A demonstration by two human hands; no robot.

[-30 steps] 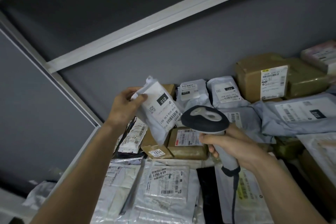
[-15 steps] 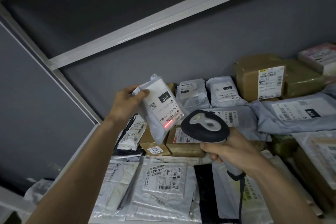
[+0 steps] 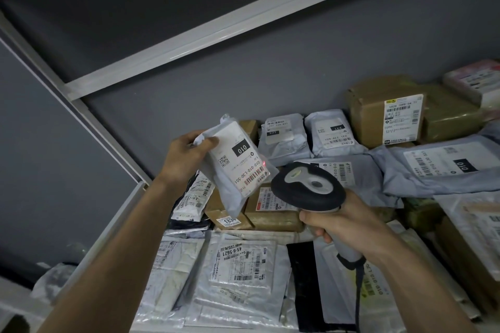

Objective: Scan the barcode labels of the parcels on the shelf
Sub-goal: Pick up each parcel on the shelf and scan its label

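Observation:
My left hand (image 3: pixel 185 155) grips the top of a small grey poly-bag parcel (image 3: pixel 230 189) and holds it tilted above the shelf. Its white label (image 3: pixel 239 159) reads 010 and faces the scanner; red light falls on the barcode at the label's lower edge. My right hand (image 3: pixel 343 220) holds the handle of a black and grey barcode scanner (image 3: pixel 308 188), whose head sits just right of the parcel, pointing at the label. The scanner's cable (image 3: pixel 358 292) hangs down from the handle.
The shelf (image 3: pixel 119 220) is crowded with parcels: grey bags (image 3: pixel 284 138) and brown boxes (image 3: pixel 378 113) at the back, flat white bags (image 3: pixel 238 273) in front, small brown boxes (image 3: pixel 270 213) under the held parcel. A shelf beam (image 3: pixel 216 38) runs overhead; a grey wall stands behind.
The red scan light came on over the held parcel's barcode and still shines there. The scanner has shifted slightly right and lower; the parcel stays in my left hand.

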